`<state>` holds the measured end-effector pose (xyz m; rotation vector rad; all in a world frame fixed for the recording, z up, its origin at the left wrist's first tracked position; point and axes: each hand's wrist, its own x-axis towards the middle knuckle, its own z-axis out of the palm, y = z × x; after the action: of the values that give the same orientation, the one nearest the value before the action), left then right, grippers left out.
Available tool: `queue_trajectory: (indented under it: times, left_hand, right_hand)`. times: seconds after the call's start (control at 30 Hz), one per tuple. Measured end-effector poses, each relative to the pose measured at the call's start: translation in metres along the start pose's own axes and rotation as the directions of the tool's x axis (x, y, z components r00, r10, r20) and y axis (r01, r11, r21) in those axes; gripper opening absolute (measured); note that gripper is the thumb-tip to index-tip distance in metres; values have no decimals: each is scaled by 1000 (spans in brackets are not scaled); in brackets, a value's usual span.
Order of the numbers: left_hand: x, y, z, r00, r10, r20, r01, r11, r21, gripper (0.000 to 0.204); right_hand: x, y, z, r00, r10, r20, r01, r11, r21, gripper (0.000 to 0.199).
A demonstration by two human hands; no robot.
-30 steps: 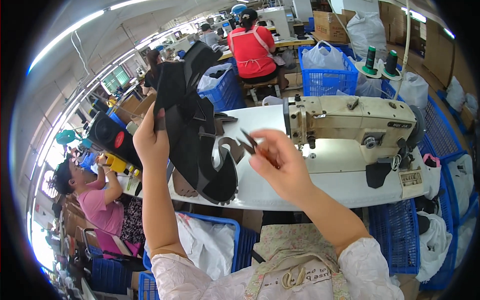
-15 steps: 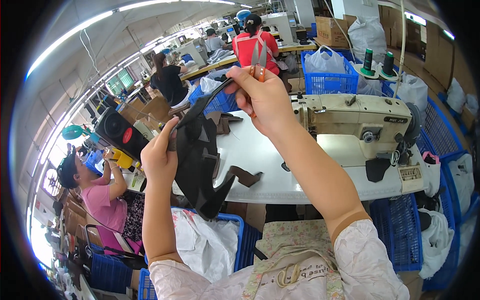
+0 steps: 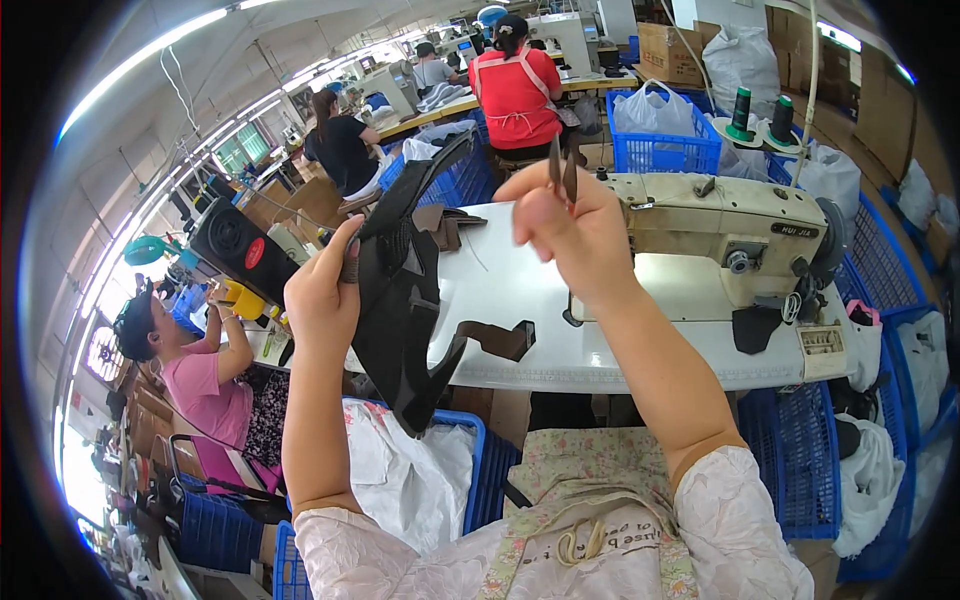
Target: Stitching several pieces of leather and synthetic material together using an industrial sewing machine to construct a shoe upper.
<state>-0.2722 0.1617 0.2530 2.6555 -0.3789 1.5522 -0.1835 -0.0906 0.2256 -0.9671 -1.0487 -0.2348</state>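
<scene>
Head view: black shoe upper point(image 3: 405, 310) long axis near-vertical; snips point(image 3: 562, 172) probably point up.

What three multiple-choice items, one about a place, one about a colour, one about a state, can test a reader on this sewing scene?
1. Where is the sewing machine?
A. on the white table
B. on the floor
C. in a blue crate

2. What colour is the fabric piece in the left hand?
A. white
B. black
C. red

3. How is the right hand?
A. flat on the table
B. raised, gripping small snips
C. empty

Answers: A, it stands on the tabletop; B, the piece is dark throughout; B, the blades stick up above the fingers.
</scene>
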Motion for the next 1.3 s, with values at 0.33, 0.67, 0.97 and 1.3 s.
queue_trajectory:
  times: [0.33, 0.67, 0.97, 1.3]
  left_hand:
    - [-4, 1, 0, 999, -42, -22, 39, 994, -101, 38]
    - [-4, 8, -5, 1000, -19, -8, 18, 993, -115, 35]
    - [-5, 9, -7, 999, -41, 6, 42, 990, -137, 34]
    - [-10, 12, -15, 1000, -30, 2, 30, 993, -114, 33]
  right_hand:
    - [12, 23, -6, 875, -476, 86, 345, 490, -801, 33]
    - [25, 28, 9, 846, -529, 59, 406, 569, -715, 36]
    - [25, 20, 17, 871, -490, 44, 406, 665, -626, 33]
    - [18, 20, 20, 874, -485, 30, 403, 690, -601, 33]
